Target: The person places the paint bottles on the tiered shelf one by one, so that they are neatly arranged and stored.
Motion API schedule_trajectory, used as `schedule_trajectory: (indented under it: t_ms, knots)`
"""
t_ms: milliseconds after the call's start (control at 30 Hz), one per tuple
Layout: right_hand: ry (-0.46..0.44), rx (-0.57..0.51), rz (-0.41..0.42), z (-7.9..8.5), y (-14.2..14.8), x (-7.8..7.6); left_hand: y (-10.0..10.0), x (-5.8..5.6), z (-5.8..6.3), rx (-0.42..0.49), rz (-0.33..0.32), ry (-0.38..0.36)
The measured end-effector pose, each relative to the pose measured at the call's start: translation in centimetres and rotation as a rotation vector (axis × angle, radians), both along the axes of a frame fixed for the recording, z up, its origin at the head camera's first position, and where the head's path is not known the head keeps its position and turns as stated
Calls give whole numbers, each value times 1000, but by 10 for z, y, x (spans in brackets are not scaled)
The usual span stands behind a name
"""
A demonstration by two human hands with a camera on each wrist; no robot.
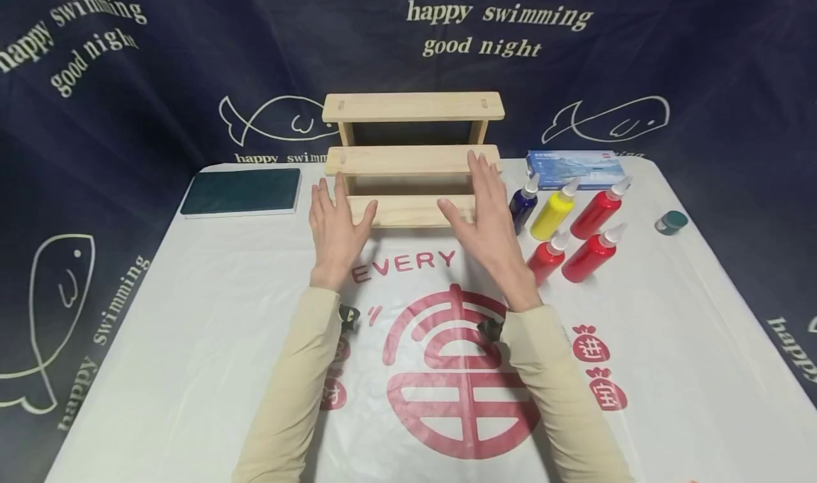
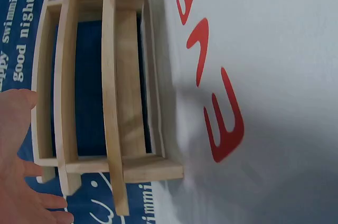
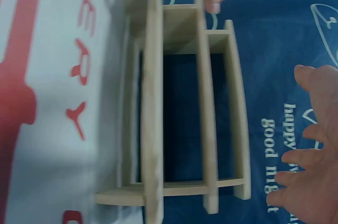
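A pale three-tier wooden step rack [image 1: 415, 160] stands at the back of the table, its planks rising like stairs. My left hand [image 1: 334, 222] hovers by its left end, fingers spread and pointing away from me. Over the right end is my right hand [image 1: 488, 224], fingers also extended. In the right wrist view a gap separates that hand [image 3: 311, 155] from the rack [image 3: 153, 102]. The left wrist view has the left hand [image 2: 21, 166] beside the rack's end [image 2: 111, 102]; whether it touches is hard to tell. Neither hand holds anything.
Right of the rack stand several squeeze bottles: dark blue [image 1: 523, 205], yellow [image 1: 553, 213] and red [image 1: 590, 257]. Behind them lies a blue box [image 1: 577, 167]. A small green-capped jar [image 1: 671, 222] sits far right. At left lies a dark flat tablet-like panel [image 1: 242, 191].
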State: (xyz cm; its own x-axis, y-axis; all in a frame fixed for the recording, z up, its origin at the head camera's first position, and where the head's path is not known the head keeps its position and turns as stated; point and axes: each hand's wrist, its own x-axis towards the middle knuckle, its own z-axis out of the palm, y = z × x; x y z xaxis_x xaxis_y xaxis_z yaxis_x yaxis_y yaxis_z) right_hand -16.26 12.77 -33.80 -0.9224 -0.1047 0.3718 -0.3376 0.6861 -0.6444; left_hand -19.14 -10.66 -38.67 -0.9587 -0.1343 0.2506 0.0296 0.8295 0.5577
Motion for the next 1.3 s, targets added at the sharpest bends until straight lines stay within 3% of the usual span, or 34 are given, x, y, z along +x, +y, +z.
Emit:
schedule_trajectory:
  t_ms: [267,533,867,1300]
  knots:
    - [45,-106,3,20,8,8,-11,0,-2,128,41,2]
    - [25,-152,-24,35,21,14,-20,1,-5,213,51,-22]
    - [117,-196,-82,51,44,25,-28,-2,-10,291,77,-15]
    - [88,-318,-148,60,78,36,-38,-1,-12,429,109,-110]
